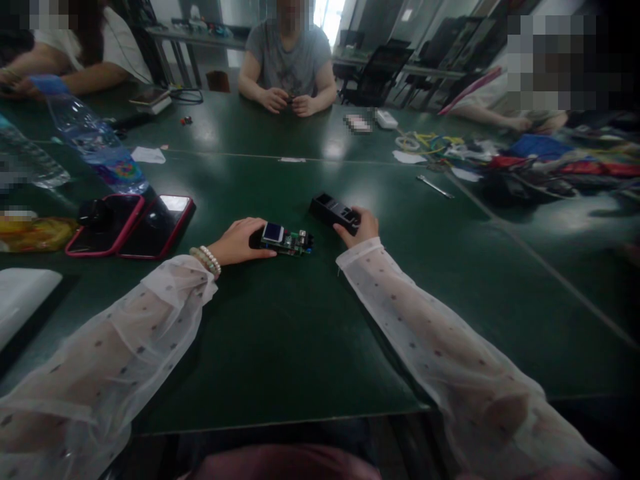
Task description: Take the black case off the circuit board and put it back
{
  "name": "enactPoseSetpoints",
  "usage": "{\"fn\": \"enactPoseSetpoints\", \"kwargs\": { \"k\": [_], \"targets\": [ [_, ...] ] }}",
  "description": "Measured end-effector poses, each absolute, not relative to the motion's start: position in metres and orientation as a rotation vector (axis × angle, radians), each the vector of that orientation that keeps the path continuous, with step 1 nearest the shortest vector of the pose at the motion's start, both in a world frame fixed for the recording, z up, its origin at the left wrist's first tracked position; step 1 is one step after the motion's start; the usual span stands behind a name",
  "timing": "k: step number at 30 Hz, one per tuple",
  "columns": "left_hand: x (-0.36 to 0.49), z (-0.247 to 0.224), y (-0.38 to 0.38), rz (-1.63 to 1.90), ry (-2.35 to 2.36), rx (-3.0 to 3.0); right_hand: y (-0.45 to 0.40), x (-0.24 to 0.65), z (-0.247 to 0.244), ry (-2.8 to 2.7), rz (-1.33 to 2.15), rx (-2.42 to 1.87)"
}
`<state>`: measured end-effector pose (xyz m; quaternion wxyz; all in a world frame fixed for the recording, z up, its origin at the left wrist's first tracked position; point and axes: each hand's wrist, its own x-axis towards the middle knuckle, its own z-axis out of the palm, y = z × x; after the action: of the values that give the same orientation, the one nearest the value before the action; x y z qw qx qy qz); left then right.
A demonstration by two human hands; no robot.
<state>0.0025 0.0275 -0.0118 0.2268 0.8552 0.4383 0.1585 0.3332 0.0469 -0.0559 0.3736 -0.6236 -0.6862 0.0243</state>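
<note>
Near the middle of the green table [280, 347], my left hand [243, 241] is closed round the left end of a green circuit board [295, 243]. The board carries a small screen with a white frame, and black parts stick out at its right end. My right hand [364, 228] grips the right end of a black case [330, 210] with cut-outs in its upper face. The case lies tilted to the right of the board and a little farther back, and the two are apart.
Two phones with red edges [159, 227] and a plastic bottle [95, 143] are at the left. A white object [25, 300] lies nearer. A small metal tool [435, 187] and a heap of cables [545, 163] lie at the right. Several people sit around the table.
</note>
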Motion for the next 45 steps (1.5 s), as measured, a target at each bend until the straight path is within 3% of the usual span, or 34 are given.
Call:
{"fn": "enactPoseSetpoints", "kwargs": {
  "k": [9,14,20,33,45],
  "targets": [
    [0.003,-0.015,0.028,0.464,1.207,2.386,0.055,0.333,-0.066,-1.612,0.115,-1.491],
    [0.002,-0.015,0.028,0.47,1.197,2.385,0.031,0.308,-0.047,-1.605,0.204,-1.133],
    [0.003,-0.017,0.029,0.521,1.188,2.405,-0.007,0.277,-0.027,-1.846,0.28,-0.993],
    [0.006,-0.01,0.023,0.501,1.243,2.308,-0.002,0.276,-0.041,-2.243,0.279,-1.06],
    [0.005,-0.013,0.027,0.467,1.268,2.35,-0.006,0.275,-0.037,-2.252,0.282,-1.112]
  ]
}}
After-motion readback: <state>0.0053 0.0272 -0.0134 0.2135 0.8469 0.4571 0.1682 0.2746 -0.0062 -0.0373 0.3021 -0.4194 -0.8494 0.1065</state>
